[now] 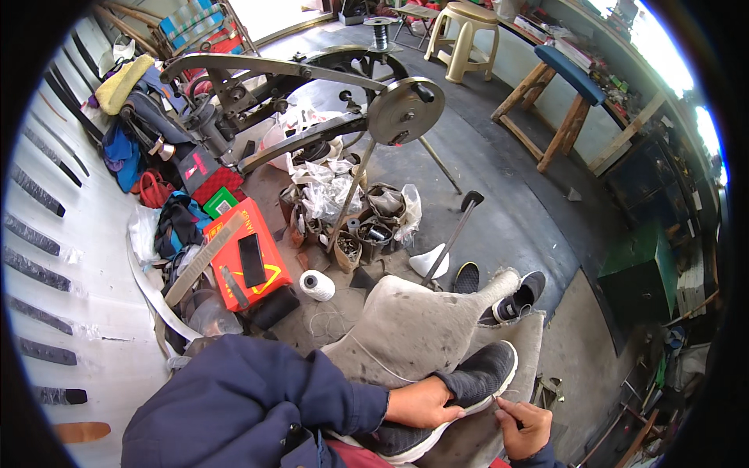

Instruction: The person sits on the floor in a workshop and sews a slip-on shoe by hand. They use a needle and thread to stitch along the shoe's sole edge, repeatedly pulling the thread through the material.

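Note:
A dark grey knit sneaker [485, 370] with a white sole lies tilted over my lap, its toe up and to the right. My left hand [424, 402] is closed across its middle, gripping the shoe by its side. Just off the sole's right edge, my right hand [529, 429] is pinched on a thin, dark sliver too small to name. A white thread [378, 357] runs over the spotted grey cloth [417, 320] to near my left hand. Other shoes lie beyond the cloth, including a dark sneaker [529, 290] and a black shoe with a yellowish edge [466, 278].
A hand-cranked sewing machine [312, 101] stands ahead on metal legs. A white thread spool [317, 285] stands beside a red shoebox [238, 226] with a phone [252, 261] on it. Bags of small parts [374, 214] sit beneath the machine. Stools [558, 78] stand far right.

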A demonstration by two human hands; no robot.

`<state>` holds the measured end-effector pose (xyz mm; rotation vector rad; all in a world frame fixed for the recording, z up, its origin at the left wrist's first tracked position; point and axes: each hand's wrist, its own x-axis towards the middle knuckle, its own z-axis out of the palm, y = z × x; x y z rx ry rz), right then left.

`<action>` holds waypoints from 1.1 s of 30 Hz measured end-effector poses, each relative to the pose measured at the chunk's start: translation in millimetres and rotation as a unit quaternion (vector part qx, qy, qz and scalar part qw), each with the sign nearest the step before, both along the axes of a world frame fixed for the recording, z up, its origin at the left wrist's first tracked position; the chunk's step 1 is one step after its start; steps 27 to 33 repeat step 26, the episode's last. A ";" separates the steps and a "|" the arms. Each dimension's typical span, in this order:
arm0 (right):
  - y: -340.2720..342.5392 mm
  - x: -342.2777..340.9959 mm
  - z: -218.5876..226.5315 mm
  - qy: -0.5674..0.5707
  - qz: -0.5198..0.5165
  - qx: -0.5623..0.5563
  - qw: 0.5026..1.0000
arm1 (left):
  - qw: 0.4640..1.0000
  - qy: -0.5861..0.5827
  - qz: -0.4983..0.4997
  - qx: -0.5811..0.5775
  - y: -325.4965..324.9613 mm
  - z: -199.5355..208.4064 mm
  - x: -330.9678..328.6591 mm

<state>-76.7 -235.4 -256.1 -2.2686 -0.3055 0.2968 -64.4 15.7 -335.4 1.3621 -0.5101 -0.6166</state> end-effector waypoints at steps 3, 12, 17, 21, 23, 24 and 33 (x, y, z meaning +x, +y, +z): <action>-1.7 7.3 2.0 0.225 -0.134 0.119 0.958 | 1.000 -0.012 0.002 0.013 -1.1 -3.9 1.9; 27.4 0.8 4.6 -0.096 -0.001 -0.074 0.993 | 0.998 -0.054 0.001 0.012 -10.7 -15.1 -1.1; 15.1 0.6 -9.0 0.009 -0.042 0.022 0.999 | 0.998 -0.053 -0.001 0.021 -6.8 -9.4 -2.3; 16.1 -15.3 -4.1 0.021 -0.112 0.034 0.993 | 1.000 -0.030 0.005 0.005 -4.5 0.9 -4.0; 18.9 -24.6 -2.3 -0.047 -0.108 0.039 0.992 | 0.998 -0.056 0.015 -0.008 -6.8 4.4 -6.8; 18.6 -28.7 -1.4 -0.081 -0.108 0.041 0.990 | 0.996 -0.090 0.027 -0.013 -8.8 5.7 -8.2; 17.4 -35.4 -0.3 -0.092 -0.125 0.053 0.986 | 0.992 -0.124 0.026 -0.013 -11.6 8.7 -8.6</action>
